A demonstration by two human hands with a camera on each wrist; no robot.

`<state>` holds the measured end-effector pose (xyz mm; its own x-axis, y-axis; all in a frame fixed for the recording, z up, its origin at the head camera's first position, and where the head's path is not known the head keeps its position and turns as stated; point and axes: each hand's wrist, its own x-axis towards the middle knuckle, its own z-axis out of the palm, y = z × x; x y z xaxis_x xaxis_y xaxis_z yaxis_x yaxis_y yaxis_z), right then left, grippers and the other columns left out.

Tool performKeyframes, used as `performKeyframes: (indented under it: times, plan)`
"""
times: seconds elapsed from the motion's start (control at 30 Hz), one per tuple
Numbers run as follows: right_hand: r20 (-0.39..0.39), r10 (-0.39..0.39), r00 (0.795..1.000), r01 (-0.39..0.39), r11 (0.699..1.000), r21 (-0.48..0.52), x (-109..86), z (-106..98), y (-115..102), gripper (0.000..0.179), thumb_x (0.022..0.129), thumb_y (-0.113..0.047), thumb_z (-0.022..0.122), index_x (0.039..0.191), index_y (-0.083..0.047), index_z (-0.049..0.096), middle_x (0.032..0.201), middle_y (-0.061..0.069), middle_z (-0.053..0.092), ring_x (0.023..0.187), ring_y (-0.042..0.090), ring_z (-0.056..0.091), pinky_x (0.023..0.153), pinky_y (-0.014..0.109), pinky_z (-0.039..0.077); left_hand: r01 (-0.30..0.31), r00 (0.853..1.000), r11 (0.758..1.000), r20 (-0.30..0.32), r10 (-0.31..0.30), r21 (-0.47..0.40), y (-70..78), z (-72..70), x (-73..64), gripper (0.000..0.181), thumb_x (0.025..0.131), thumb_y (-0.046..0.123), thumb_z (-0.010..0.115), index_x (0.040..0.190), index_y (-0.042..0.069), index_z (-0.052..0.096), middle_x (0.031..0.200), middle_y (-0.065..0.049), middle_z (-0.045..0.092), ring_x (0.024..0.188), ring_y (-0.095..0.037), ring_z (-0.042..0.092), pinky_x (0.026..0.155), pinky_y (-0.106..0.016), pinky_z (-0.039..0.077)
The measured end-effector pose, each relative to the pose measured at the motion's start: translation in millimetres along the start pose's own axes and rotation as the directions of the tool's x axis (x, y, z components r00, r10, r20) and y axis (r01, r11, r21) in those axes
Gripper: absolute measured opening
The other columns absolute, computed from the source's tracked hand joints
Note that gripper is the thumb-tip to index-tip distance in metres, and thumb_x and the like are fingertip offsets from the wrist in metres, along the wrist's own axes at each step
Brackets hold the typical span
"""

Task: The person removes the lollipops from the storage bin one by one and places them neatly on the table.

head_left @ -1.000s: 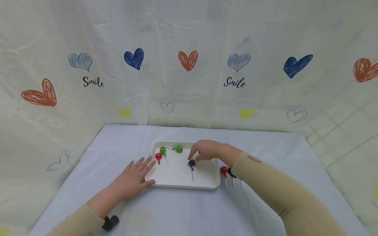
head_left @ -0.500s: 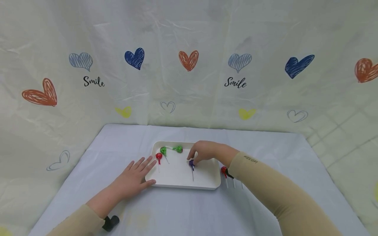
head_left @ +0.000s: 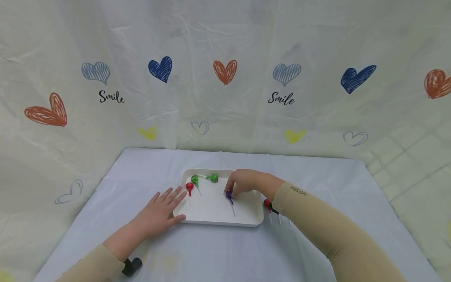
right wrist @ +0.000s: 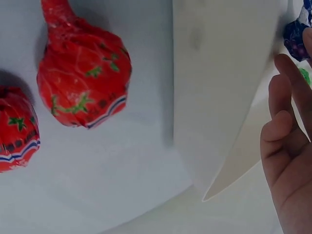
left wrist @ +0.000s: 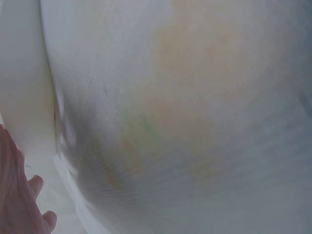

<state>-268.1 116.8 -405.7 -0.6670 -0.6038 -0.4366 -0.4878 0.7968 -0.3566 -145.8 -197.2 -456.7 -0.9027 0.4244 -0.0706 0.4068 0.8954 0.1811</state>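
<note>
Inside the white tray, my right hand pinches a purple-wrapped lollipop by its head. Its thin stick points toward me. The right wrist view shows the same purple wrapper at thumb and fingertip, cut off by the frame edge. My left hand lies with fingers spread, resting on the tray's left edge. Near those fingers a red lollipop lies in the tray. Behind it are a green lollipop and another green lollipop on its side.
Right of the tray, a red lollipop and more white sticks lie partly hidden under my right sleeve. The right wrist view shows two red lollipop heads beside the tray wall. A white cloth covers the table.
The thumb and fingers of my right hand have closed on the purple lollipop, and its stick's end has swung slightly right. My left hand has kept its place.
</note>
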Motion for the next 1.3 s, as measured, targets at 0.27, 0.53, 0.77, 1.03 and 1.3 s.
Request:
performKeyframes:
  times: [0.27,0.53,0.77,1.03,1.3]
  plan:
    - [-0.007,-0.007,1.000,0.008,1.000,0.013,-3.3,3,-1,0.026,0.087,-0.015,0.078,0.110,-0.027,0.078,0.104,-0.015,0.071,0.099,0.006,0.061,0.096,0.031,0.050,-0.008,1.000,1.000,-0.002,0.008,-0.002,1.5,-2.0,-0.4,0.081,0.094,0.064,0.049,0.159,0.022,0.025,0.165,-0.002,0.018,0.150,-0.035,0.017,0.117,-0.062,0.012]
    - [-0.038,-0.011,0.999,0.011,1.000,-0.006,-8.4,2,-2,0.025,0.087,-0.018,0.078,0.110,-0.029,0.078,0.104,-0.018,0.070,0.103,0.008,0.060,0.095,0.031,0.049,-0.004,1.000,1.000,-0.016,0.004,0.001,-1.9,3.3,-0.6,0.081,0.094,0.066,0.048,0.159,0.024,0.024,0.165,0.000,0.017,0.150,-0.033,0.017,0.118,-0.060,0.012]
    - [-0.081,-0.068,0.994,0.066,0.998,-0.025,-15.9,-9,0,0.028,0.088,-0.019,0.077,0.115,-0.026,0.077,0.106,-0.015,0.071,0.103,0.012,0.062,0.090,0.029,0.051,-0.010,1.000,1.000,-0.018,0.010,0.002,-1.5,2.2,-0.8,0.082,0.094,0.067,0.048,0.159,0.025,0.024,0.165,-0.001,0.017,0.150,-0.034,0.018,0.118,-0.060,0.013]
    - [-0.127,-0.068,0.990,0.068,0.998,0.000,-30.1,-19,6,0.029,0.088,-0.022,0.077,0.117,-0.026,0.076,0.107,-0.016,0.071,0.086,0.010,0.058,0.078,0.028,0.050,-0.008,1.000,1.000,-0.018,0.008,0.008,-1.1,3.5,-0.5,0.082,0.094,0.066,0.049,0.159,0.023,0.024,0.165,0.000,0.018,0.150,-0.033,0.018,0.118,-0.061,0.013]
    - [-0.202,-0.047,0.978,0.065,0.994,0.083,-44.5,-23,21,0.027,0.087,-0.023,0.078,0.114,-0.029,0.077,0.102,-0.019,0.070,0.081,0.015,0.057,0.068,0.030,0.050,-0.015,0.999,1.000,-0.032,0.015,0.006,0.9,-0.3,-1.9,0.081,0.094,0.065,0.050,0.159,0.024,0.025,0.165,-0.002,0.020,0.149,-0.035,0.019,0.117,-0.062,0.013]
